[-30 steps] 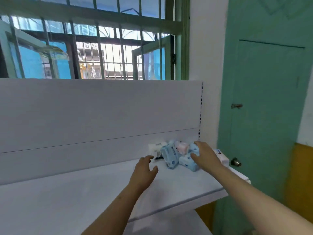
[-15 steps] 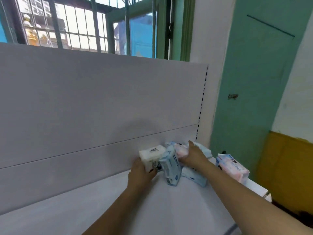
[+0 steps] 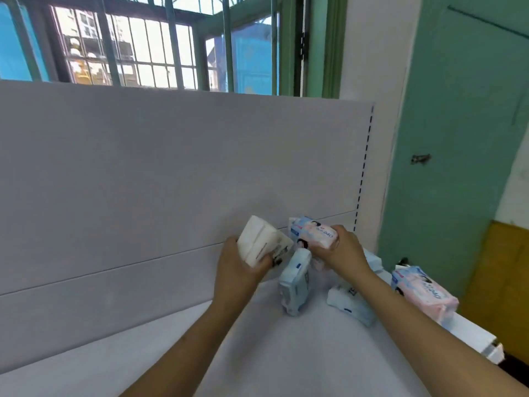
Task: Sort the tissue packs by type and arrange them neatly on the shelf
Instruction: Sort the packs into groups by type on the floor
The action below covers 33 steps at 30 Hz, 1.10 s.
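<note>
While both bare forearms reach forward over the white shelf [image 3: 286, 353], each hand has hold of one tissue pack. Nearest on the shelf surface, a pale blue tissue pack [image 3: 296, 285] stands on end between the two wrists, and a second pale blue pack [image 3: 347, 306] lies flat just to its right, partly under the right forearm. Near the shelf's right edge a pink tissue pack [image 3: 423, 293] lies tilted, apart from the others. Further in, the left hand [image 3: 237, 270] grips a white tissue pack [image 3: 262, 243], fingers curled round its lower end, the pack tilted and lifted off the shelf. Just to its right, the right hand [image 3: 343, 250] grips another pink tissue pack [image 3: 313, 232] from its right end, fingers wrapped over it; more packs lie under it, partly hidden. Behind them rises the white back panel [image 3: 171, 167], with a dashed line of slots along its right edge. Beyond it a barred window [image 3: 143, 47] shows, and to the right a green door [image 3: 458, 124].
</note>
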{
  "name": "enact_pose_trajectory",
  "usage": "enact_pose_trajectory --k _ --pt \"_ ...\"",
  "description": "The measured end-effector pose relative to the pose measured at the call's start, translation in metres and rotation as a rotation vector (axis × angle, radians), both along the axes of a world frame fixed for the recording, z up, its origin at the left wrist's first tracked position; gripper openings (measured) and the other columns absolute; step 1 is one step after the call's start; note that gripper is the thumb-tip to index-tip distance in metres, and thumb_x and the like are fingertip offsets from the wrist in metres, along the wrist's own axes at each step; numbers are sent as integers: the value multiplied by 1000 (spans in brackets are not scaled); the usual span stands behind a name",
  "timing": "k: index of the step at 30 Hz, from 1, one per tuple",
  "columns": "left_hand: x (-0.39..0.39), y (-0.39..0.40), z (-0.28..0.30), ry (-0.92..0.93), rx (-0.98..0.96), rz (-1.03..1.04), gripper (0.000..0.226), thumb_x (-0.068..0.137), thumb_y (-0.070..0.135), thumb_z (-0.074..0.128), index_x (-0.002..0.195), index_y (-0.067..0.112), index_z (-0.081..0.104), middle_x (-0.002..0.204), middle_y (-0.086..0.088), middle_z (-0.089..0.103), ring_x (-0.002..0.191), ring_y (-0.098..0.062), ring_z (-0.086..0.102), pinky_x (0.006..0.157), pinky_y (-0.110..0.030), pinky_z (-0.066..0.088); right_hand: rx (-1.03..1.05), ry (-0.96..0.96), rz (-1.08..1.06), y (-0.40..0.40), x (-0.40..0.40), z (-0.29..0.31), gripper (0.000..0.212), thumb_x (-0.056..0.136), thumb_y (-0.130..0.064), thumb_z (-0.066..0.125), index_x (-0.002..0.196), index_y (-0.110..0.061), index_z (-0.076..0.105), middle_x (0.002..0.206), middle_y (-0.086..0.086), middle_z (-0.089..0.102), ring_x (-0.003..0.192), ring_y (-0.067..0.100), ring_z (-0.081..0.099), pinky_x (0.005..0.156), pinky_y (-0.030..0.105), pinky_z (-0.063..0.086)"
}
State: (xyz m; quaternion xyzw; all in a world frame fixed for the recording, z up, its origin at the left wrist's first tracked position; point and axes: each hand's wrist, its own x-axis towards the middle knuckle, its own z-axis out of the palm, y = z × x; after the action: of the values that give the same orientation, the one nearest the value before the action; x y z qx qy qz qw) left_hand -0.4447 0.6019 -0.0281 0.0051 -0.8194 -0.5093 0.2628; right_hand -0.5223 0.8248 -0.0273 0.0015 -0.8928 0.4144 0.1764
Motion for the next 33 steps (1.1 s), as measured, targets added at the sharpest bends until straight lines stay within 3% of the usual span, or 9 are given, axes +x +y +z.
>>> enact_pose_trajectory --k 4,8,10,12,15,17,25,29,33 --pt "7 3 28 103 240 -32 45 80 37 79 114 23 53 99 7 63 88 -5 62 66 -15 50 -260 94 52 -6 17 25 49 80 -34 78 117 -24 48 101 -6 61 85 13 60 63 23 46" --pt "5 13 42 59 558 -210 46 84 37 75 120 19 54 112 -3 66 103 -16 67 87 -35 59 -512 184 61 0 40 40 57 81 -34 77 126 -24 44 114 -2 62 97 16 64 77 37 57" --pt "4 23 45 23 724 -314 45 87 34 72 123 13 54 117 -8 68 105 -20 70 89 -36 59 -612 199 22 12 55 44 60 81 -36 77 129 -23 43 116 0 63 98 18 66 75 42 59" --pt "5 36 46 6 802 -398 45 90 32 68 127 10 54 118 -11 69 104 -22 71 90 -36 58 -734 224 -40 30 76 46 54 83 -38 74 125 -19 46 114 4 66 95 19 68 72 39 59" --pt "8 70 43 -16 830 -509 40 95 28 64 130 12 55 120 -12 70 106 -24 70 91 -37 58 -941 227 -76 59 113 45 34 87 -39 68 115 -21 59 108 4 73 97 23 71 87 43 57" --pt "14 101 40 -57 825 -594 38 95 26 64 130 12 55 119 -13 70 106 -25 70 89 -38 58 -970 248 -81 78 139 43 26 90 -37 65 111 -23 62 106 5 74 98 25 71 87 42 56" --pt "80 224 20 -279 735 -870 49 92 28 68 134 12 49 124 -11 66 106 -25 69 81 -34 60 -994 268 -303 166 265 25 33 93 -45 58 121 -27 57 108 3 74 99 23 71 84 42 57" --pt "136 284 3 -390 683 -1010 62 84 31 77 134 8 48 126 -14 65 108 -26 69 78 -33 61 -1016 261 -392 208 342 9 39 93 -40 61 127 -23 54 106 4 75 100 24 70 90 47 56" --pt "200 330 -32 -548 632 -1130 75 73 40 83 135 12 50 126 -11 65 110 -25 68 83 -39 61 -998 204 -527 248 431 -22 44 92 -34 64 132 -19 51 111 6 73 102 23 70 82 41 58"
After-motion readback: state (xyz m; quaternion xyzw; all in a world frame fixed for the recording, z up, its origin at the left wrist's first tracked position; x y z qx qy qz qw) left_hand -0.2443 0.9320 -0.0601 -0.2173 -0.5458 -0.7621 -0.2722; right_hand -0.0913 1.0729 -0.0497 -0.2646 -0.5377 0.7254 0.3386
